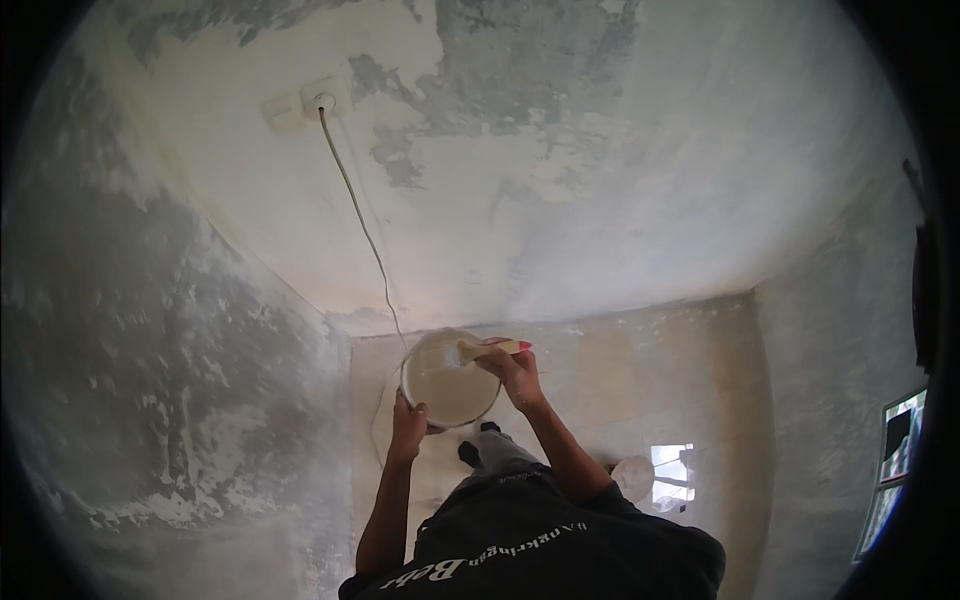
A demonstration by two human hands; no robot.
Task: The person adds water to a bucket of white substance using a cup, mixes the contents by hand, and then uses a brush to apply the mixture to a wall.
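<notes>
My left hand (408, 428) grips the lower left rim of a round bucket (498, 402), its thumb on the edge. Pale, cream-coloured liquid (448, 394), which looks like paint, fills the bucket's opening. Above the right side of that opening, my right hand (518, 376) is closed around a paintbrush (468, 352) with a pale handle and a red tip. The bristles point left, over the bucket; whether they touch the liquid I cannot tell. The bucket's underside is hidden.
Ahead rises a patchy grey and white wall (560, 200) with a socket (320, 100). From its plug a cable (362, 225) hangs down behind the bucket. A patchy side wall (130, 350) stands at left. A pale round object (632, 478) lies on the floor (640, 390) at right.
</notes>
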